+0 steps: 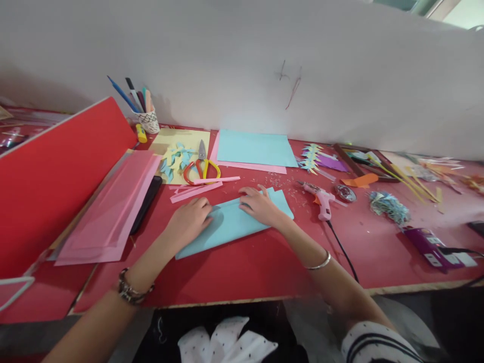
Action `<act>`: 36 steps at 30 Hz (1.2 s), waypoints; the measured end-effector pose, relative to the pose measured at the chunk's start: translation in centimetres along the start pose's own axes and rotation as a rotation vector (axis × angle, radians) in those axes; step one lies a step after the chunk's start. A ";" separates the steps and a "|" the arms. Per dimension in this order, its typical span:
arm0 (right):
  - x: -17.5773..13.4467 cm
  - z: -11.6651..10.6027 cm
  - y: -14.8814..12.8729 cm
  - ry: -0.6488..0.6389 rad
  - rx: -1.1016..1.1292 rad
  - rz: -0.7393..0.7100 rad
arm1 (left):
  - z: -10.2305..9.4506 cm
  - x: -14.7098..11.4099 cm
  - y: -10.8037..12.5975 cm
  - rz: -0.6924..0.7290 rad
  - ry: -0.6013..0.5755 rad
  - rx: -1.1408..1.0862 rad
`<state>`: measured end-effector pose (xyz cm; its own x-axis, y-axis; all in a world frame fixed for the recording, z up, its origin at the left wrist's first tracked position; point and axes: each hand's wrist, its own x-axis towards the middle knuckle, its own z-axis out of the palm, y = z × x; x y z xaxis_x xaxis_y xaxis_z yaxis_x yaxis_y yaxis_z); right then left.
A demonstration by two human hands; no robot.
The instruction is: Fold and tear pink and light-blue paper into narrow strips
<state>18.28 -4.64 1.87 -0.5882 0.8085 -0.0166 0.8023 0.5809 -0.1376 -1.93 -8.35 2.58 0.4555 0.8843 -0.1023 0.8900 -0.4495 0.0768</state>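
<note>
A light blue sheet of paper point(227, 227), folded over into a long strip, lies at a slant on the red table before me. My left hand point(192, 219) is at its left part, fingers bent and closed on the far edge, the thumb apart on the near side. Further right, my right hand point(259, 205) rests on the same paper with fingers spread across its far edge. Thin pink paper strips point(198, 191) lie just beyond my left hand. Scissors point(202, 164) with red and yellow handles sit behind them.
Pink sheets point(109, 201) and a dark phone-like object point(147, 201) lie left, beside a red board point(60, 186). Flat blue paper point(257, 148) is at the back. A pink glue gun point(321, 199), its cord running to the table's front edge, and a purple box point(429, 247) are right.
</note>
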 end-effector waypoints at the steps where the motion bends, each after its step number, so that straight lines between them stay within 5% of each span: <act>1: 0.2 0.1 0.0 0.008 -0.005 0.002 | 0.3 0.1 -0.2 -0.006 0.018 -0.013; 10: -0.4 -1.1 -1.7 -0.006 0.026 -0.016 | 0.5 0.6 0.1 0.035 0.119 -0.216; 14: -1.9 -2.1 -2.3 0.133 -0.015 -0.030 | -1.2 0.6 1.2 -0.011 0.028 -0.256; 19: -4.6 -3.1 -1.6 0.364 -0.086 0.025 | -1.8 -0.8 0.5 -0.082 0.080 -0.325; 26: -7.1 -2.9 0.0 0.517 -0.095 0.063 | 0.5 -2.5 -0.5 -0.301 0.239 -1.078; 29: -7.4 -2.6 0.1 0.524 -0.039 0.076 | 0.9 -2.8 0.5 -0.418 0.192 -1.366; 32: -7.3 -2.5 -0.2 0.507 0.000 0.083 | 1.0 -2.8 1.5 -0.532 0.166 -1.451; 36: -6.5 -2.9 -1.2 0.407 0.052 0.060 | 0.6 -2.6 2.3 -0.547 0.277 -1.447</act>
<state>21.42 -10.31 5.00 -0.4442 0.8179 0.3657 0.8214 0.5348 -0.1984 -1.01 -11.73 2.39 -0.0649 0.9609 -0.2690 0.0902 0.2741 0.9575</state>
